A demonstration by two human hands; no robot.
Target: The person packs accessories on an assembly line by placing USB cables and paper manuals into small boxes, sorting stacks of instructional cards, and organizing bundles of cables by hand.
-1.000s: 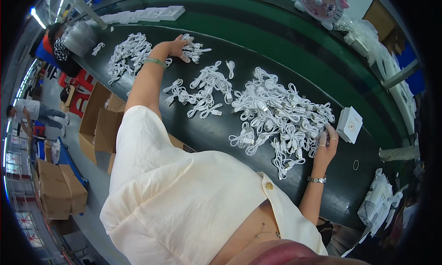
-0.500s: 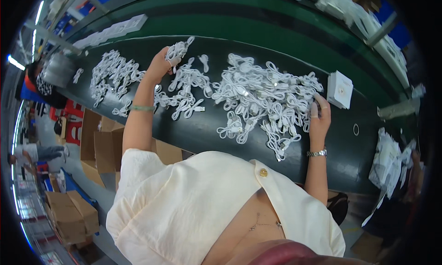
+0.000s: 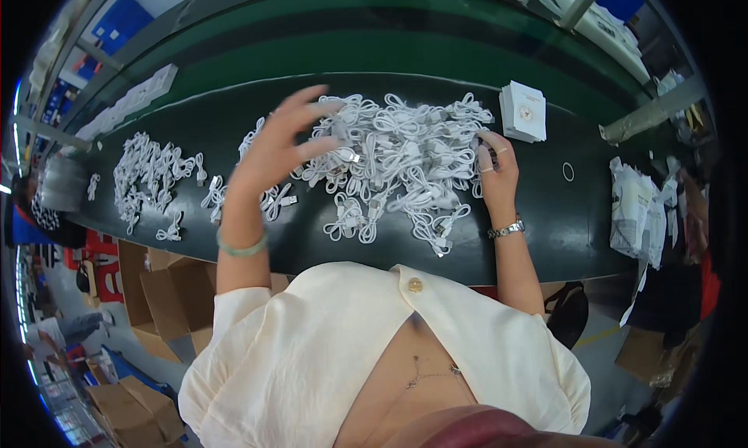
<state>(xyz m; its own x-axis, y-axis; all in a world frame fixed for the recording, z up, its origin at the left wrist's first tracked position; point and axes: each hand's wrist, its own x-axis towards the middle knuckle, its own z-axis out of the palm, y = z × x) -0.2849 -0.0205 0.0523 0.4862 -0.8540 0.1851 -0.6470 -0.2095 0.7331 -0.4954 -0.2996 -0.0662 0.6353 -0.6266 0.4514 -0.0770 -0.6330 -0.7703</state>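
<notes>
Sorting through the heap of bundled white cables (image 3: 397, 156) mid-table, the left hand (image 3: 280, 148) hovers with fingers spread; the right hand (image 3: 495, 167) pinches a bundle at the heap's right edge; lifting one free seems next.

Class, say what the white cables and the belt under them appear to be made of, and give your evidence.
White cables: probably flexible plastic-coated wire, smooth and slightly glossy, bending in tight loops. Belt: likely rubber or vinyl, dark and even, with a soft sheen.

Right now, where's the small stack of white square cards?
In the head view, the stack of white square cards sits on the dark green table, upper right, just beyond the right hand and beside the big pile of coiled white cables.
</notes>
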